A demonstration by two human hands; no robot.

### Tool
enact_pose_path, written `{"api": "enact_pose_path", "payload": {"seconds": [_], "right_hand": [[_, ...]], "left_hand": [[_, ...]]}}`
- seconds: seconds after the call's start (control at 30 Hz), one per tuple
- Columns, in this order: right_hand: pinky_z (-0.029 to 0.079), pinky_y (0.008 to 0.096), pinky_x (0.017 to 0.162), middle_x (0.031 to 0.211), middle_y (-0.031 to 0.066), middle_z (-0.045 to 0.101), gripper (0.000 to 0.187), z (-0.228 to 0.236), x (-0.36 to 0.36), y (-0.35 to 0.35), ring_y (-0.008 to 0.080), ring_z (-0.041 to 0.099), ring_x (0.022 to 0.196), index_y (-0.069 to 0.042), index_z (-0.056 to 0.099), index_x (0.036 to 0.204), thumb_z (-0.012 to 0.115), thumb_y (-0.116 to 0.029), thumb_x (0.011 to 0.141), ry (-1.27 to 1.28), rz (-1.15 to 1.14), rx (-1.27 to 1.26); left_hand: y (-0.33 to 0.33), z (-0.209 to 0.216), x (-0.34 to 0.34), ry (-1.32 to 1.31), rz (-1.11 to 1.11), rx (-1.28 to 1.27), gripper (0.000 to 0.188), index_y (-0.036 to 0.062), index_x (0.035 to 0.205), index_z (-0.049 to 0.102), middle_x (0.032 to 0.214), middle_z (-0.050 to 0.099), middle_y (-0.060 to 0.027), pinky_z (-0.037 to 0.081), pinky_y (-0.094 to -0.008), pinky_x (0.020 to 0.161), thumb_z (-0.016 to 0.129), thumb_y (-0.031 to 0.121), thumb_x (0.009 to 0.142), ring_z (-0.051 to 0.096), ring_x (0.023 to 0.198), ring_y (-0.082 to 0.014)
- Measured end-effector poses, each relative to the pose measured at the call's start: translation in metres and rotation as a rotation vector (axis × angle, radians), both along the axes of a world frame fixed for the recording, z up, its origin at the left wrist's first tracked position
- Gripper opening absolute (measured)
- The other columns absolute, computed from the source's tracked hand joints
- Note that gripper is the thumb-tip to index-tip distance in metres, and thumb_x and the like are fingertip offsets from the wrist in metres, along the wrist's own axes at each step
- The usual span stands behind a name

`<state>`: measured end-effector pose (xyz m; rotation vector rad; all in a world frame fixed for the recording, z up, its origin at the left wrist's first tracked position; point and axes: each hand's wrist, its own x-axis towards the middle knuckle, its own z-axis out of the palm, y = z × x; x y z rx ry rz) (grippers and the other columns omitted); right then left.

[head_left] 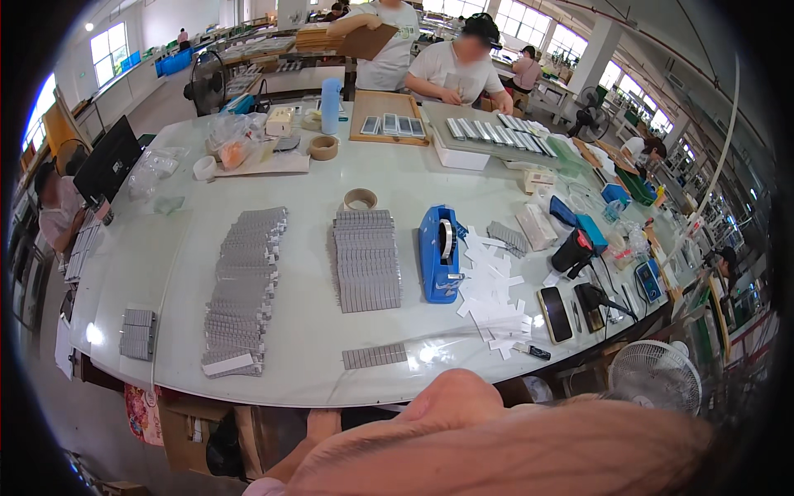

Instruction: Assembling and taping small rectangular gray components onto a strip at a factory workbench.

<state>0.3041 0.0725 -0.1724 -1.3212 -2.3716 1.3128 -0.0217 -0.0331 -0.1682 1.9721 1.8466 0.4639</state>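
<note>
Neither of my hands shows; a bit of bare arm [322, 423], apparently my left, reaches up to the table's near edge and is cut off there. Closest to that edge lies a short row of flat grey pieces [376, 355]. Beyond it is a neat block of overlapping grey pieces [366, 260], with a brown tape roll [370, 198] at its far end. To the left runs a longer, uneven pile of grey pieces [240, 285], a white strip [228, 364] on its near end. A blue tape dispenser [432, 256] stands right of the block, beside scattered white strips [495, 289].
A small grey stack [137, 335] sits at the table's left. On the right are a phone [555, 315], a black handheld tool [591, 306] with a cord and a dark cup [572, 252]. Across the table, one person sits working and another holds a brown board [366, 40].
</note>
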Motion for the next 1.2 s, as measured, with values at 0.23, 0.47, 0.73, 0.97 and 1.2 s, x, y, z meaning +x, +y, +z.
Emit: {"api": "enact_pose_path", "payload": {"seconds": [0.23, 0.47, 0.73, 0.97, 1.2], "right_hand": [[0.052, 0.0456, 0.078, 0.098, 0.0165, 0.069, 0.027, -0.009, 0.008, 0.025, 0.036, 0.067, 0.09, -0.01, 0.065, 0.105, 0.06, -0.032, 0.09, -0.141, 0.288, 0.102], [0.053, 0.0471, 0.078, 0.101, 0.0159, 0.069, 0.029, -0.031, 0.012, 0.018, 0.0365, 0.067, 0.092, -0.012, 0.064, 0.108, 0.06, -0.034, 0.089, -0.036, 0.37, 0.958], [0.055, 0.046, 0.074, 0.102, 0.0148, 0.068, 0.033, 0.047, 0.002, -0.013, 0.0354, 0.068, 0.094, -0.012, 0.061, 0.112, 0.061, -0.034, 0.088, -0.2, 0.253, 0.012], [0.057, 0.0329, 0.07, 0.104, 0.0108, 0.068, 0.029, 0.1, 0.008, 0.009, 0.0261, 0.069, 0.09, -0.007, 0.064, 0.111, 0.062, -0.016, 0.084, 0.244, 0.437, 1.074], [0.057, 0.0349, 0.075, 0.101, 0.011, 0.069, 0.024, 0.185, -0.027, -0.005, 0.0268, 0.069, 0.089, -0.004, 0.068, 0.112, 0.064, -0.009, 0.089, 0.439, 0.268, 0.368]], "left_hand": [[-0.002, 0.007, 0.01, -0.103, 0.164, -0.204, 0.031, 0.0095, 0.097, 0.07, 0.104, 0.07, -0.0163, 0.052, -0.0502, 0.085, 0.06, 0.038, 0.09, 0.067, 0.095, -0.0374], [-0.007, 0.013, 0.021, -0.222, 0.307, -0.418, 0.031, 0.0089, 0.095, 0.07, 0.102, 0.07, -0.0169, 0.053, -0.0505, 0.082, 0.058, 0.038, 0.092, 0.068, 0.093, -0.0381], [-0.019, 0.013, 0.009, -0.187, 0.162, -0.328, 0.037, 0.0071, 0.103, 0.067, 0.102, 0.071, -0.0168, 0.052, -0.05, 0.085, 0.056, 0.041, 0.094, 0.068, 0.094, -0.038], [-0.019, 0.076, 0.013, -0.202, -0.03, -0.264, 0.054, 0.0057, 0.13, 0.059, 0.125, 0.063, -0.0189, 0.047, -0.0471, 0.098, 0.064, 0.043, 0.091, 0.059, 0.118, -0.0352], [0.042, 0.233, 0.038, -0.588, -0.233, 0.094, 0.048, 0.007, 0.133, 0.057, 0.125, 0.064, -0.0148, 0.049, -0.0434, 0.096, 0.066, 0.03, 0.092, 0.061, 0.114, -0.0354]]}}
